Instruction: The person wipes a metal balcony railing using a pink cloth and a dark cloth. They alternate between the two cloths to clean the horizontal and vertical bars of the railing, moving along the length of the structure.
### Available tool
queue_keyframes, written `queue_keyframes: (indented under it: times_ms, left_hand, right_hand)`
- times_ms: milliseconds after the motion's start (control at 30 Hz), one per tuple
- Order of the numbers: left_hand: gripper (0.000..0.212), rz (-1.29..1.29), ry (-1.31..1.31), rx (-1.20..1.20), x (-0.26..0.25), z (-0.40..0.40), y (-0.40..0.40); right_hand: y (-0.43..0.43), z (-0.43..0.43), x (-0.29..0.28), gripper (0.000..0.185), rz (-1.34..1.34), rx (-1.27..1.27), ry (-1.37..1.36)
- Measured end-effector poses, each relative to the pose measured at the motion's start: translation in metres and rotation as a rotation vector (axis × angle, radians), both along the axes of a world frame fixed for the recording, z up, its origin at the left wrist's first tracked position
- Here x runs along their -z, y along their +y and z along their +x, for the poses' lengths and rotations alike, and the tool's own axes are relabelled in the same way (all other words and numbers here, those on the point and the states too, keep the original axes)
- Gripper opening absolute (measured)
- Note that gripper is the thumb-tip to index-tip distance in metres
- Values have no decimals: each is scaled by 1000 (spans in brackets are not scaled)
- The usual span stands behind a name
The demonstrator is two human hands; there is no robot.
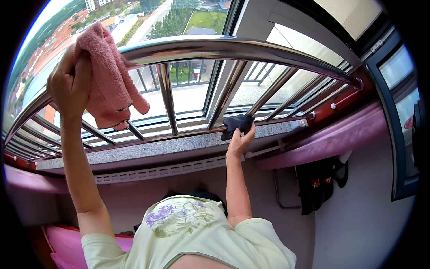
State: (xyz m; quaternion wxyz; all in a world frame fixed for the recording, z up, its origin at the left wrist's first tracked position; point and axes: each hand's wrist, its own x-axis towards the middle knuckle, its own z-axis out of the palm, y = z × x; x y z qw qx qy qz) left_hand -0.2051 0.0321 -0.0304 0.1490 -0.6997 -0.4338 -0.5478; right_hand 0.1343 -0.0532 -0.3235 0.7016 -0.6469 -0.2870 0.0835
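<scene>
A pink fluffy cloth (105, 74) hangs from my left hand (72, 80), which grips it at the top rail (215, 50) of a shiny metal window railing. The cloth drapes over the rail and in front of the bars, its dark-stitched lower edge near the bottom rail. My right hand (241, 139) holds a bunched dark cloth (238, 126) against the bottom rail, at the foot of an upright bar (268, 92). My right fingers are partly hidden by the dark cloth.
Below the railing runs a speckled stone sill (168, 144), with a white slotted radiator (161, 170) beneath. A pink curtain (332, 141) is gathered at the right, near an open dark-framed window sash (386, 127). Black fabric (314, 188) hangs by a metal-framed chair (277, 191). Pink bedding (67, 245) lies lower left.
</scene>
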Motion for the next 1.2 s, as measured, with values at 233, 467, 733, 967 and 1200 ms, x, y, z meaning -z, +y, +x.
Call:
queue_keyframes:
  times_ms: [233, 467, 733, 967, 1200]
  left_hand:
    - [18, 74, 87, -24, -4, 2, -2]
    - [17, 77, 83, -30, -11, 11, -5]
    - [17, 94, 103, -61, -6, 7, -4]
    - [17, 121, 115, -80, -8, 5, -6]
    - [18, -33, 140, -88, -8, 9, -11]
  right_hand:
    - [-9, -31, -98, 40, 589, -578, 456]
    - [31, -26, -188, 54, 430, -644, -7]
    - [55, -49, -228, 38, 511, -461, 140]
    - [68, -82, -171, 54, 310, 268, -524]
    - [34, -86, -2, 60, -92, 71, -406]
